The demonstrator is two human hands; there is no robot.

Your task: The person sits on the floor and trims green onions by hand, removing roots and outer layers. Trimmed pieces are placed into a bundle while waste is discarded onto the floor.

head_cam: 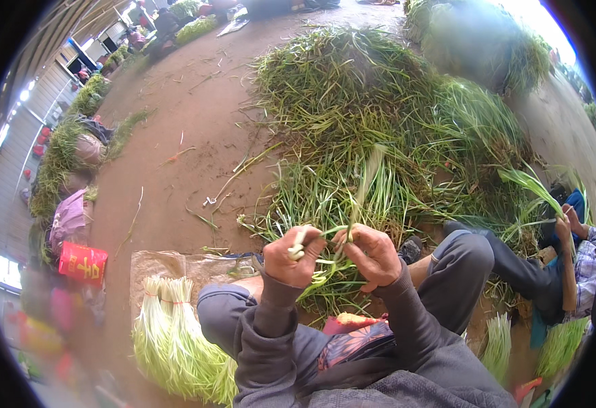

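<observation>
Pale green-white plant stalks [298,247] are gripped in my left hand [292,256], their ends showing between thumb and fingers. Just to its right, my right hand [372,255] pinches a green stalk with a long leaf [369,178], blurred, that rises away from me. Thin green leaves stretch between the two hands and hang beneath them. A large heap of long green leafy plants [349,102] lies on the ground beyond my hands. At my left knee, several bundles of pale stalks [168,306] with red ties rest on a brown sheet [150,260].
A co-worker in a checked shirt [586,285] sits close on the right, holding green plants [538,188]. More bundles [497,341] lie between us. A red bag bearing writing [83,262] stands at the left. Another heap [481,46] rises at the upper right. Loose stalks [231,183] litter the earth floor.
</observation>
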